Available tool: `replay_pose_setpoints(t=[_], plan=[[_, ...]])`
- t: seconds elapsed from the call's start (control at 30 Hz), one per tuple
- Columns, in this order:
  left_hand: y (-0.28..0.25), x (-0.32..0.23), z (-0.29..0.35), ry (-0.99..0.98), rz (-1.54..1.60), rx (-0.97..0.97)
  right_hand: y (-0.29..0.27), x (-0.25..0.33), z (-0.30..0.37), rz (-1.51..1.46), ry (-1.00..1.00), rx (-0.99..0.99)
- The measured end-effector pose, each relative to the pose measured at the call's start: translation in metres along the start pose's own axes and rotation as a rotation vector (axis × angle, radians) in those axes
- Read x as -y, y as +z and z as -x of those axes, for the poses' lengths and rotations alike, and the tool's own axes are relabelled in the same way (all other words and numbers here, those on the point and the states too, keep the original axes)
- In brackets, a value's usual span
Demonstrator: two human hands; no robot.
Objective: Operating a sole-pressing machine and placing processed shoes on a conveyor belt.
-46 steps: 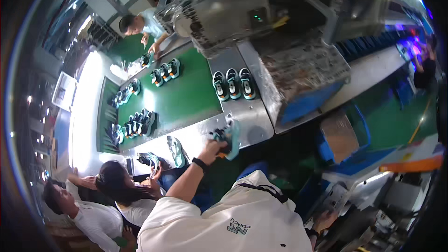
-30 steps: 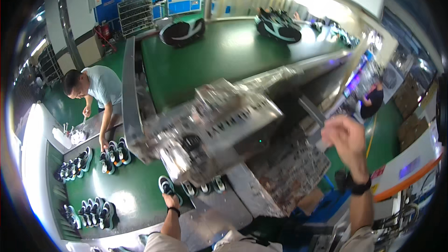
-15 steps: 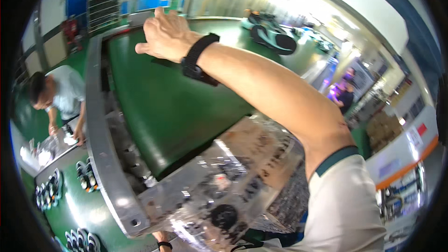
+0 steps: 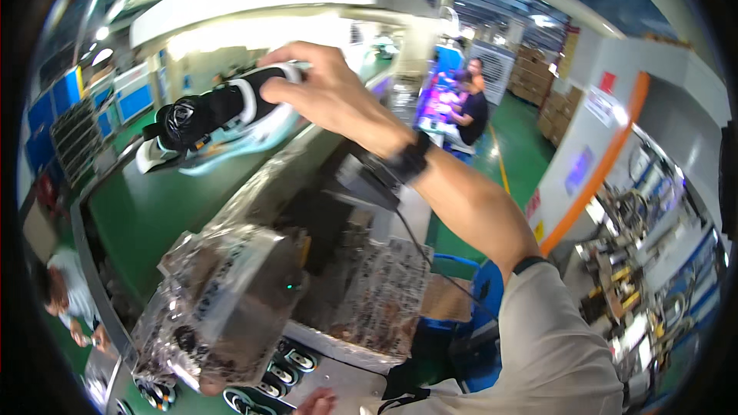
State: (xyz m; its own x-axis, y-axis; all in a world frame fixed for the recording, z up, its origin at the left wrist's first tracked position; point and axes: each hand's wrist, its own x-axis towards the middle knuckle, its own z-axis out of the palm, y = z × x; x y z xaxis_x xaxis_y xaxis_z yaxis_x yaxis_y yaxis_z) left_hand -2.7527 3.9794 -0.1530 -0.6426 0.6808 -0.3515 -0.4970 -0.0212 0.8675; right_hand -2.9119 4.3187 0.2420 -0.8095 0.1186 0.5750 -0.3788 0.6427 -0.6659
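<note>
Head view: what do you have in your bare right hand (image 4: 329, 96), the one with the black band at its wrist?

You have a long black-and-white sports shoe (image 4: 219, 111) with a pale turquoise sole. Your thumb presses the near side and your fingers wrap over to the far side, parted only by the shoe's own width, all at one end of it. It is blurred, so I cannot tell whether a second shoe hides behind.

And where does that leave the shoe?

Over the flat green belt (image 4: 142, 230), beyond the boxy machine (image 4: 231, 292) wrapped in clear plastic film. As I judge it, your pick-up is done: the shoe seems clear of the belt. It is not yet set down on any surface.

What about your left hand (image 4: 317, 403)?

Only its fingers show, at the lower edge, by the flat grey metal table (image 4: 334, 376). Too little is in view; I cannot tell how far open they are or whether they grip anything.

What stands near it?

A row of three dark shoes with white trim (image 4: 283, 373) on that table, near your left hand, with a single similar shoe (image 4: 242, 401) to their left. The row looks placed; the shoe you hold is well apart from it.
</note>
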Motion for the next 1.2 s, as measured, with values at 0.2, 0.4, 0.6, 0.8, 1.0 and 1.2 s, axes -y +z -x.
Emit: replay_pose_setpoints(t=[0.2,0.4,0.6,0.8,1.0,1.2], plan=[[0.186,-0.083,-0.074,0.078,0.374,0.733,-0.139,-0.013,0.211,-0.188,0.001,-0.466],[0.36,-0.046,-0.062,-0.56,0.259,1.259,-0.205,0.021,0.468,0.048,0.334,-0.603],[0.503,0.063,-0.012,-0.554,0.195,1.136,-0.205,0.091,0.687,-0.013,0.478,-1.183],[0.625,0.193,0.106,-0.056,-0.245,1.36,-0.194,0.124,0.833,0.351,0.818,-1.784],[0.757,0.312,0.168,-0.116,-0.543,1.569,-0.215,0.191,0.972,0.522,0.66,-2.213],[0.895,0.486,0.14,0.197,-1.046,1.242,-0.239,0.234,1.024,0.793,0.899,-2.234]])
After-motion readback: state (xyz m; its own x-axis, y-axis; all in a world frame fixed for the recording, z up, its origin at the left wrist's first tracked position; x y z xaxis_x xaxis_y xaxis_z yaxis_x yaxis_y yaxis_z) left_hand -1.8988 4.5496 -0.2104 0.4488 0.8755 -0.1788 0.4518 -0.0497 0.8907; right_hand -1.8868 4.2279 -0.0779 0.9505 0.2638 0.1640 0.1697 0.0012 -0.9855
